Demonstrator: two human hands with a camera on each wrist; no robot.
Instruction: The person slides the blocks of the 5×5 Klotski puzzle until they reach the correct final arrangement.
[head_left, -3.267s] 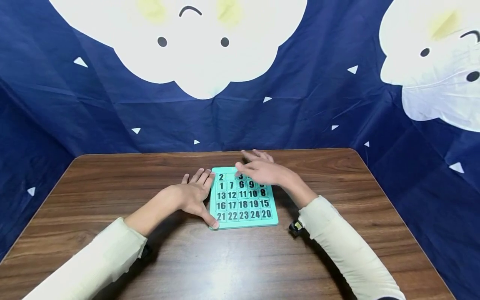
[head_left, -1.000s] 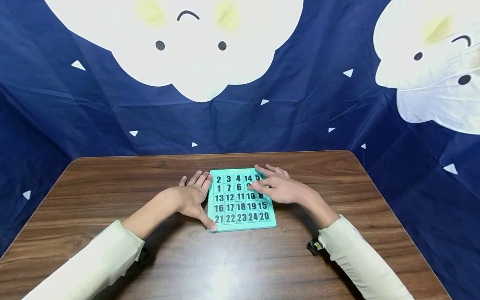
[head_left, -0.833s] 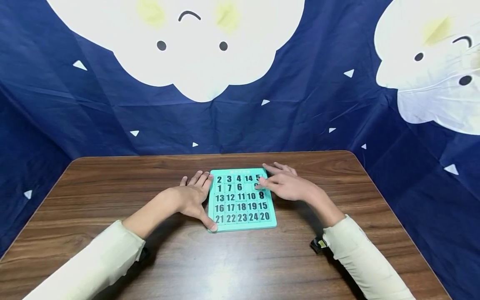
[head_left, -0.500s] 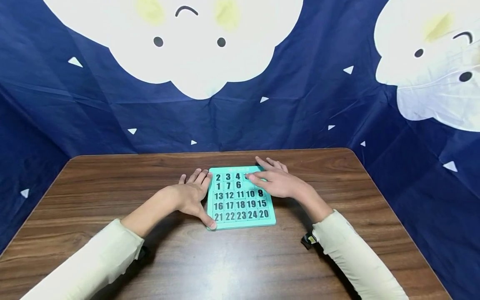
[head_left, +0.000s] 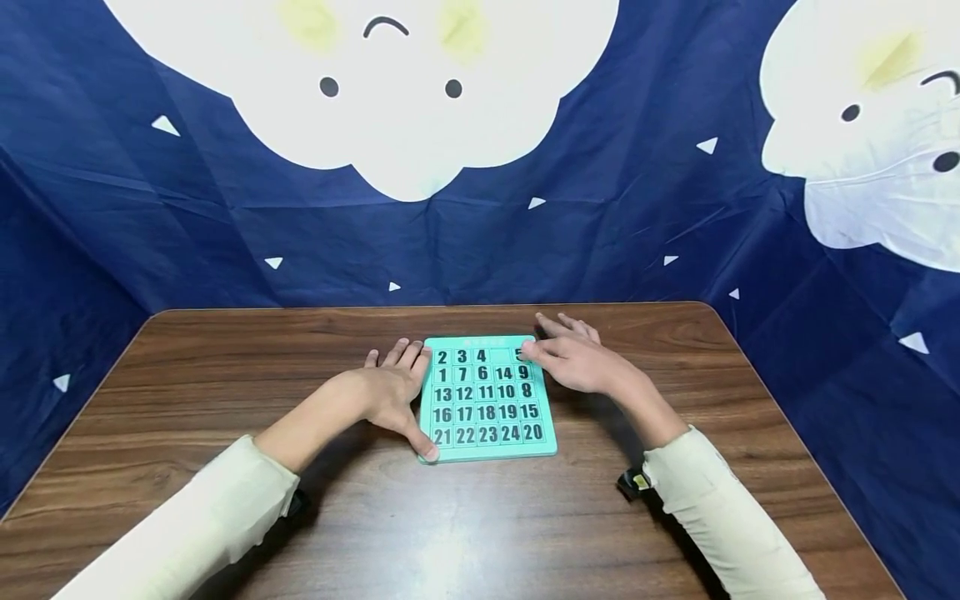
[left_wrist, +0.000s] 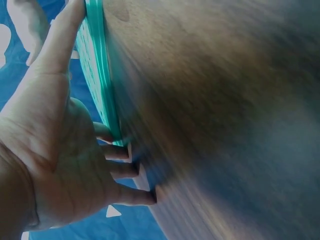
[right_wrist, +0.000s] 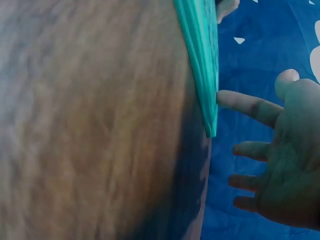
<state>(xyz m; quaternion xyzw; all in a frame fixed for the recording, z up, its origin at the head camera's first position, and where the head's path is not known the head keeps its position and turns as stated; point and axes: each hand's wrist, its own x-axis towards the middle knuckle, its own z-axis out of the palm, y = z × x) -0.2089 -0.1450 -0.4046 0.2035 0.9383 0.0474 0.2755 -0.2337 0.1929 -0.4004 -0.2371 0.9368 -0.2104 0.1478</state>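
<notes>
Sliding number board, turquoise, one piece: flat on the wood-grain worktop, near its far edge, lying between the two hands.

Hands, left: fingers fanned and nearly straight, thumb laid on the near-left corner, fingertips along the left edge; bracing the board, I judge, rather than gripping it.

Hands, right: fingers spread, nothing grasped, index fingertip at the far-right corner by tile 5. The thumb blocks my head view; the right wrist feed suggests that fingertip touches the board, but I cannot tell how firmly it presses.

Risks, as I judge them: a slanted push could bind tile 5 in its row; a straying finger could drag tile 14 up into the gap instead; slackness in the left hand could let the whole board skid or turn on the smooth worktop.

Containers, one: the board's own frame, five rows of five cells. Contents, far row first: 2, 3, 4, gap, 5; then 1, 7, 6, 14, 9; 13, 12, 11, 10, 8; 16, 17, 18, 19, 15; 21, 22, 23, 24, 20.
</notes>
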